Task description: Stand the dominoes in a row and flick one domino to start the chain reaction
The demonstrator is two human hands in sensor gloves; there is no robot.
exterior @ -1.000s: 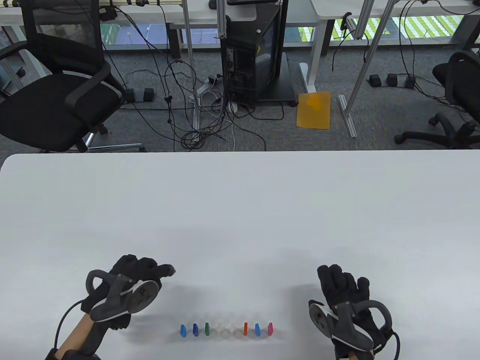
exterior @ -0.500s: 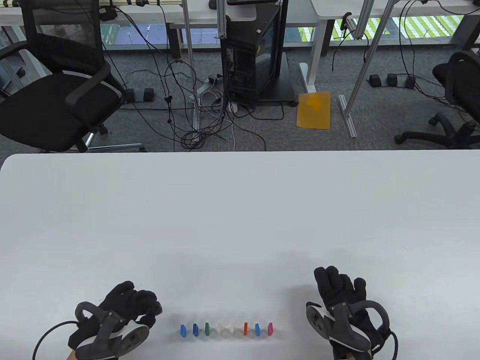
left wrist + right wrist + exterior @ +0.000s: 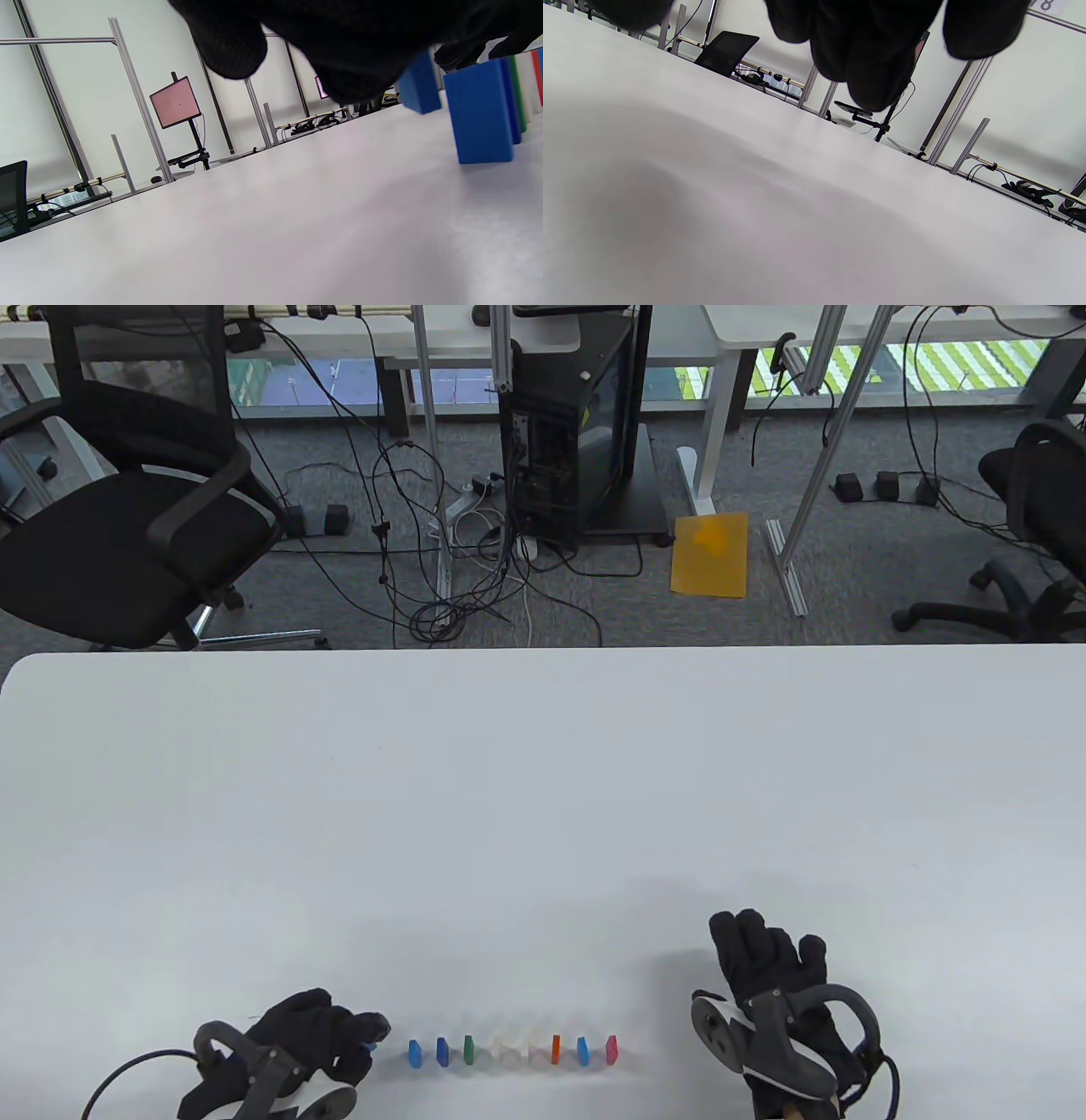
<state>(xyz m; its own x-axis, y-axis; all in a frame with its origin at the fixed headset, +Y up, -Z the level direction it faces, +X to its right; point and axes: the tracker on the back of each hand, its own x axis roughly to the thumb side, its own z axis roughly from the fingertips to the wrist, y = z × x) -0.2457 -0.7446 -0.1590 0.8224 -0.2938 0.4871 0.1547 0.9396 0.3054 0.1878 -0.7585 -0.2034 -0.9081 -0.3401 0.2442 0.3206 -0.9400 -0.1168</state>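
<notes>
A blue domino (image 3: pixel 418 84) is pinched by the left hand (image 3: pixel 297 1052), seen only in left wrist view. The right hand (image 3: pixel 776 984) is laid flat, fingers spread, w/ nothing held.

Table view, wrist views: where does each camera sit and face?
Table view: overhead, looking down at the table and domino row; left hand, right hand enter below.
Left wrist view: low, facing along the row; left fingers hold a blue domino.
Right wrist view: low, facing bare tabletop; right fingers at top.
Table and left wrist views share the row.
</notes>
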